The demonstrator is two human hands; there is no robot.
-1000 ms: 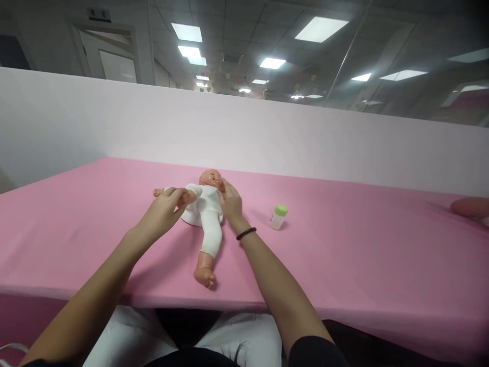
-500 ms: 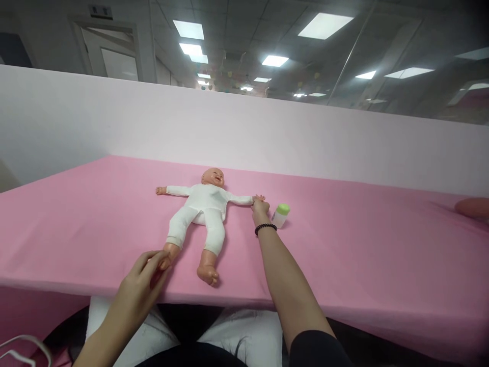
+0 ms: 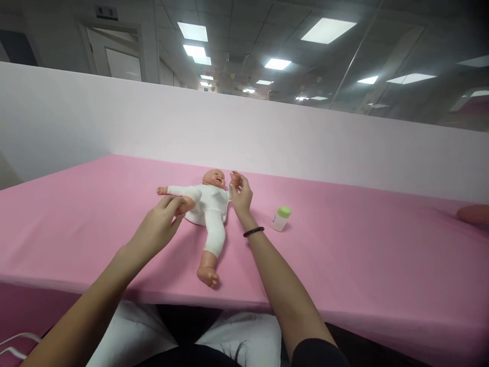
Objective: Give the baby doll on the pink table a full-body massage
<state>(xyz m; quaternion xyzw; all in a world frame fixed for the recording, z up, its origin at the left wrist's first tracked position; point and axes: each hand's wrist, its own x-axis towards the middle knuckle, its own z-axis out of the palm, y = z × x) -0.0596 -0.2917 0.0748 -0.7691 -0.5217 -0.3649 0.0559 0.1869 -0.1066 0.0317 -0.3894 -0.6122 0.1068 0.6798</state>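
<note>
A baby doll point(image 3: 214, 204) in a white suit lies on its back on the pink table cover point(image 3: 344, 244), head away from me. My left hand point(image 3: 162, 221) is closed on the foot of the doll's left-side leg, which is lifted and bent toward its body. Beside the doll's head, my right hand point(image 3: 242, 196) grips the doll's hand, with that arm raised and bent. The doll's other arm is stretched out to the left, and its other leg lies straight toward me. A bottle with a green cap point(image 3: 281, 219) stands to the right of the doll.
A white partition point(image 3: 244, 127) runs behind the table. At the far right edge lies a brown rounded object point(image 3: 472, 214). White cables point(image 3: 19, 342) show at the bottom left. The table's front edge is close to my lap.
My left hand has moved up and away with the doll's foot, bending the leg. My right hand has brought the doll's hand up and left, from near the bottle to beside the head.
</note>
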